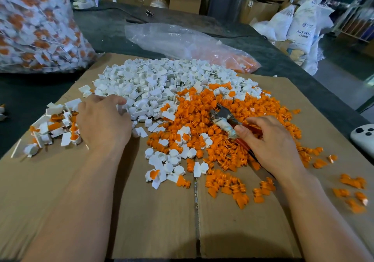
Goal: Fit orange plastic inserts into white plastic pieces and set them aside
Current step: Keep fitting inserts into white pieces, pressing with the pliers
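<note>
Orange inserts (269,107): one heap, right; white pieces (153,79): one heap, far. Right hand (271,146) clasps one pliers (222,116); left hand (103,120) on white pieces, grip cannot tell.

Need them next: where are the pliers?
In the head view, the pliers lie on the orange inserts right of centre, handles gripped by the right hand.

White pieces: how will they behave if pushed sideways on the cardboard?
Probably light: small hollow white pieces heaped loosely. Likely scatter rather than move together; strays already dot the cardboard. Flat tabs should limit rolling.
</note>
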A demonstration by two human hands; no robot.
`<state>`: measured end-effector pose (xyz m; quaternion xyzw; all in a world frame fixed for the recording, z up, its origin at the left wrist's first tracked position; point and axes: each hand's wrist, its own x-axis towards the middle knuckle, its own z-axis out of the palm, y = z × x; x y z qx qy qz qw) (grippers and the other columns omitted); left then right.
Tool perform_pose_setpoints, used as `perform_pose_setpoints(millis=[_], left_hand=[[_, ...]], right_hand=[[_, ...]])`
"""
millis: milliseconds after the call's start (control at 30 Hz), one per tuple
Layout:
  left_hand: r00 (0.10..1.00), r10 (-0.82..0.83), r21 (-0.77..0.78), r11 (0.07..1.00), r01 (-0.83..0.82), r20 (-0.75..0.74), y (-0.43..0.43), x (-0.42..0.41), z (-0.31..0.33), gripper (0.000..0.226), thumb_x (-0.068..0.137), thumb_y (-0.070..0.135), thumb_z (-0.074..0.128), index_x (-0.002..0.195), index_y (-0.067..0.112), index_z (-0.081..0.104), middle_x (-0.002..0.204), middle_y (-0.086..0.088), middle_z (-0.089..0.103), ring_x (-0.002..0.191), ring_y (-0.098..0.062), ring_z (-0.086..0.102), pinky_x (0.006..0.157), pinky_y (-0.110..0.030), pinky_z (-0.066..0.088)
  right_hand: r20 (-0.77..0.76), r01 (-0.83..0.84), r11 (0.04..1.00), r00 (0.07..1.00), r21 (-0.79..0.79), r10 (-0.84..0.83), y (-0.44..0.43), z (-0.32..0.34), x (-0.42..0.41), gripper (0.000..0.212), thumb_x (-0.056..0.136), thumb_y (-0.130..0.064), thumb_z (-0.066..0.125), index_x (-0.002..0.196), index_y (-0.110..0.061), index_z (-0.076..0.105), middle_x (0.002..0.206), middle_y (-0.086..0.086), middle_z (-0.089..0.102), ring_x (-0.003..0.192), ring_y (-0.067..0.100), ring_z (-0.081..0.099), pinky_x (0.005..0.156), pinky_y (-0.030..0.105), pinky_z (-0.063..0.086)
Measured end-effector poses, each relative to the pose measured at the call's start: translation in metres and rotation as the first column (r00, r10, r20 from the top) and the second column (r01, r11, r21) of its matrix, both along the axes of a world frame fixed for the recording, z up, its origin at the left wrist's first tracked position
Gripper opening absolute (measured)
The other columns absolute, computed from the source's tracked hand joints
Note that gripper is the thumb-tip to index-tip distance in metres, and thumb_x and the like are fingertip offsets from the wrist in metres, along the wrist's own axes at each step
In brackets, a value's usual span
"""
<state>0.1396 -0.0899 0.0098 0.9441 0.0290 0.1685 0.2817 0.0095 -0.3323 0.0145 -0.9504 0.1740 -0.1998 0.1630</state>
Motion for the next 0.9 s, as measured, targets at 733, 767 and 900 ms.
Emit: perform_pose_setpoints(millis=[733,767,900], left_hand=[[0.968,-0.125,-0.139,0.978,0.158,0.218,-0.007,-0.001,0.002,0.017,0.089,0.013,0.057,0.105,0.010,0.061,0.103,-0.012,0.065,0.100,-0.032,0.055,0.094,-0.048,0.039],[0.959,-0.129,-0.177,0.968,0.176,0.251,-0.008,-0.003,0.003,0.017,0.088,0.014,0.058,0.105,0.011,0.062,0.101,-0.010,0.065,0.097,-0.029,0.055,0.091,-0.045,0.041],[0.948,-0.142,-0.311,0.921,0.232,0.286,-0.010,-0.008,0.006,0.020,0.088,0.020,0.060,0.107,0.013,0.062,0.093,0.006,0.054,0.085,-0.013,0.049,0.076,-0.030,0.038]], right_hand=[[0.017,-0.200,0.960,0.978,-0.194,0.207,0.030,0.030,0.014,0.030,0.087,-0.030,0.059,0.108,-0.010,0.066,0.110,0.007,0.061,0.106,0.023,0.053,0.090,0.033,0.037],[-0.024,-0.226,0.952,0.974,-0.206,0.226,0.031,0.032,0.019,0.029,0.088,-0.029,0.058,0.110,-0.012,0.066,0.110,0.006,0.060,0.107,0.022,0.052,0.091,0.032,0.036],[-0.113,-0.316,0.920,0.948,-0.230,0.297,0.040,0.029,0.039,0.027,0.089,-0.028,0.057,0.114,-0.018,0.063,0.113,0.001,0.057,0.109,0.018,0.048,0.090,0.026,0.031]])
